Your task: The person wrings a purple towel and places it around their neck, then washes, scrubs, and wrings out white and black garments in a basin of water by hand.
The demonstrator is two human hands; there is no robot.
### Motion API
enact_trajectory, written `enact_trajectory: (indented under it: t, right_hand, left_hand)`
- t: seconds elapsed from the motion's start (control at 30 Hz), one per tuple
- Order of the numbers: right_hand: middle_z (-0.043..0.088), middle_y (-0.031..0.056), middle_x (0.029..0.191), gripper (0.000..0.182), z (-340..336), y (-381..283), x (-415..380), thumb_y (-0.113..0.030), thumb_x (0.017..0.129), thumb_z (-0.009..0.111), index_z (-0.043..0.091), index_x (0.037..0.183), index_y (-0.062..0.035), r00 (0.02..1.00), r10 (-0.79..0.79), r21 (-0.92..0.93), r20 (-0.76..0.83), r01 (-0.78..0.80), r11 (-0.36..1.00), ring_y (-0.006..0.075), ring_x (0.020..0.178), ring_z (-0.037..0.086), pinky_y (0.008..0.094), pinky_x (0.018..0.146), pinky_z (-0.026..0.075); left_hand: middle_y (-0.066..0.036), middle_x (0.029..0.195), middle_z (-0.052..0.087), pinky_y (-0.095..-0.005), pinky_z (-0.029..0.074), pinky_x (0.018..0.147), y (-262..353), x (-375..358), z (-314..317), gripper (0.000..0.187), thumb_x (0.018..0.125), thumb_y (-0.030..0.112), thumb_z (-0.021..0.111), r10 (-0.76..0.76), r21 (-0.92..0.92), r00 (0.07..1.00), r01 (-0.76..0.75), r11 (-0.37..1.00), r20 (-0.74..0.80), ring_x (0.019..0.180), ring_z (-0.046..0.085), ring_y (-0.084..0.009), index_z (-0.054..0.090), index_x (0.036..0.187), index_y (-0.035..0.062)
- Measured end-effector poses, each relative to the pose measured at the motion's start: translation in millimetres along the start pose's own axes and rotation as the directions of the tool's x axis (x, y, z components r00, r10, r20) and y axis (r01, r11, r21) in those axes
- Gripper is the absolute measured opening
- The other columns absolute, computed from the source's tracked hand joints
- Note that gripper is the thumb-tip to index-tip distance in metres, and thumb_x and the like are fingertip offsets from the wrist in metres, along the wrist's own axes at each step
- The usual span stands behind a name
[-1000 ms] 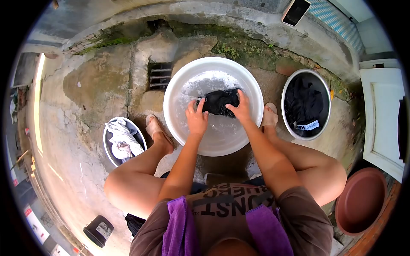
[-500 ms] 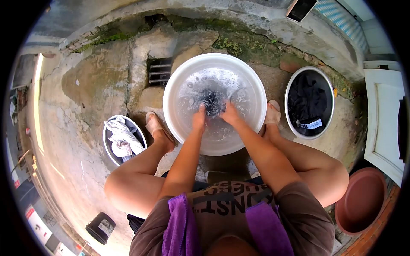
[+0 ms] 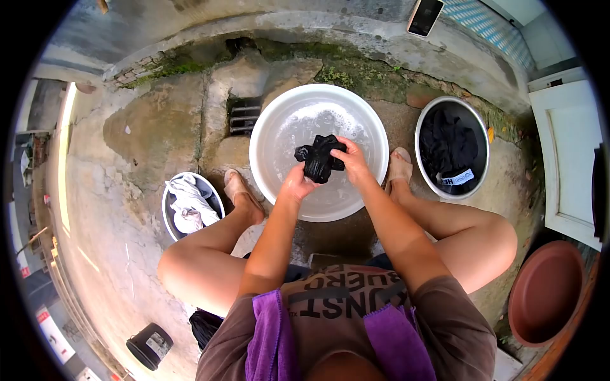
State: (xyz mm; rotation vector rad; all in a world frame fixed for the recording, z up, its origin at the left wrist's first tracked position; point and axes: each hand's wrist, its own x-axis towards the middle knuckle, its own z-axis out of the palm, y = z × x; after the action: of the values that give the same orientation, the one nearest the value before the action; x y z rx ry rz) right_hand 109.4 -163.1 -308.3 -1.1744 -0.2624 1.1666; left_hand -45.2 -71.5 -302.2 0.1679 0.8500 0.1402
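Observation:
A bunched, wet black cloth is held over the wide white basin, which has sudsy water in it. My left hand is closed on the cloth's lower left side. On its right side, my right hand grips it with the thumb across the front. The folds hide what kind of garment it is.
To the right, a metal basin holds dark clothes. A smaller basin with white and dark clothes stands at left. A floor drain, a phone, a brown basin and a black bucket surround me.
Both hands have come up out of the water with the black cloth, which was submerged before. The view has shifted slightly.

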Motion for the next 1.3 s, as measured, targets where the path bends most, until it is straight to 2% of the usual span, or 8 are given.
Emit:
enact_trajectory:
  t: [0.3, 0.37, 0.57, 0.67, 0.9, 0.97, 1.03, 1.3]
  right_hand:
    - [0.059, 0.0099, 0.105, 0.040, 43.6, -36.0, -24.1, -0.028, 0.083, 0.062, 0.053, 0.113, -0.0041, 0.934, 0.133, 0.650, 0.332, -0.329, 0.685, 0.0218, 0.097, 0.057, 0.0361, 0.088, 0.045]
    - [0.059, 0.0066, 0.089, 0.023, 47.0, -49.6, -19.4, -0.018, 0.078, 0.066, 0.055, 0.094, -0.0054, 0.993, 0.098, 0.152, 0.072, -0.108, 0.982, 0.0175, 0.084, 0.058, 0.0310, 0.078, 0.047]
    - [0.050, 0.0017, 0.073, 0.016, 65.8, -42.7, -10.0, -0.006, 0.069, 0.063, 0.048, 0.077, -0.0088, 0.986, -0.159, -0.199, -0.043, 0.147, 0.969, 0.0140, 0.070, 0.048, 0.0286, 0.065, 0.043]
    - [0.052, 0.0130, 0.073, 0.017, 65.8, -29.0, -8.1, -0.007, 0.070, 0.060, 0.047, 0.081, -0.0054, 0.932, -0.362, -0.663, -0.024, 0.257, 0.704, 0.0292, 0.069, 0.053, 0.0354, 0.066, 0.044]
    - [0.057, 0.0119, 0.085, 0.026, 59.3, -28.7, -7.0, -0.020, 0.075, 0.066, 0.050, 0.091, -0.0084, 0.981, -0.192, -0.773, 0.033, 0.146, 0.617, 0.0291, 0.082, 0.058, 0.0378, 0.071, 0.046]
    - [0.052, 0.0097, 0.104, 0.037, 64.8, -62.6, -16.0, -0.030, 0.078, 0.066, 0.051, 0.107, -0.0133, 0.994, 0.055, -0.467, 0.099, -0.002, 0.884, 0.0242, 0.096, 0.053, 0.0359, 0.078, 0.044]
    - [0.044, 0.0084, 0.118, 0.056, 52.6, -76.7, -14.1, -0.046, 0.081, 0.061, 0.044, 0.126, -0.0173, 0.955, 0.103, 0.002, 0.279, -0.107, 0.994, 0.0228, 0.110, 0.045, 0.0360, 0.085, 0.042]
    - [0.026, 0.0110, 0.141, 0.053, 96.8, -94.4, -39.6, -0.047, 0.084, 0.055, 0.045, 0.122, -0.0123, 0.746, -0.310, 0.697, 0.589, -0.276, 0.662, 0.0316, 0.121, 0.039, 0.0458, 0.085, 0.049]
  left_hand:
    - [-0.004, 0.106, 0.058, -0.0395, 0.047, 0.078, -14.5, -59.9, 57.7, 0.055, 0.077, 0.052, 0.062, 0.038, 0.041, 0.996, -0.042, 0.998, 0.079, 0.094, 0.057, -0.0204, 0.051, 0.115, 0.0139]
    - [-0.001, 0.102, 0.058, -0.0370, 0.047, 0.074, -15.8, -55.5, 43.3, 0.051, 0.076, 0.043, 0.069, -0.057, 0.285, 0.987, 0.012, 0.959, 0.149, 0.089, 0.057, -0.0175, 0.051, 0.114, 0.0145]
    - [-0.005, 0.091, 0.060, -0.0326, 0.048, 0.070, -13.9, -58.8, 61.9, 0.034, 0.078, 0.022, 0.066, 0.171, 0.621, 0.977, -0.215, 0.754, 0.130, 0.085, 0.058, -0.0167, 0.055, 0.107, 0.0091]
    - [-0.023, 0.088, 0.063, -0.0395, 0.046, 0.073, -20.5, -52.7, 70.4, 0.041, 0.071, 0.033, 0.066, 0.483, 0.995, 0.875, 0.018, -0.101, 0.034, 0.086, 0.061, -0.0356, 0.059, 0.090, -0.0031]
    - [-0.018, 0.089, 0.063, -0.0407, 0.046, 0.067, -39.7, -48.9, 64.8, 0.039, 0.068, 0.029, 0.068, 0.719, 0.998, 0.694, -0.005, 0.060, -0.040, 0.081, 0.061, -0.0336, 0.058, 0.090, -0.0010]
    - [-0.009, 0.082, 0.062, -0.0354, 0.045, 0.061, -29.9, -46.5, 49.1, 0.037, 0.066, 0.028, 0.070, 0.569, 0.792, 0.821, -0.322, 0.519, -0.040, 0.069, 0.059, -0.0234, 0.056, 0.090, 0.0042]
    - [-0.004, 0.074, 0.057, -0.0345, 0.045, 0.059, -7.9, -79.3, 73.6, 0.032, 0.072, 0.029, 0.066, 0.189, 0.412, 0.973, -0.120, 0.903, -0.132, 0.066, 0.054, -0.0158, 0.054, 0.096, 0.0108]
    - [-0.015, 0.098, 0.058, -0.0449, 0.045, 0.079, -18.9, -118.4, 124.9, 0.047, 0.083, 0.043, 0.052, 0.092, -0.235, 0.939, -0.013, 0.972, 0.330, 0.093, 0.055, -0.0337, 0.053, 0.109, 0.0034]
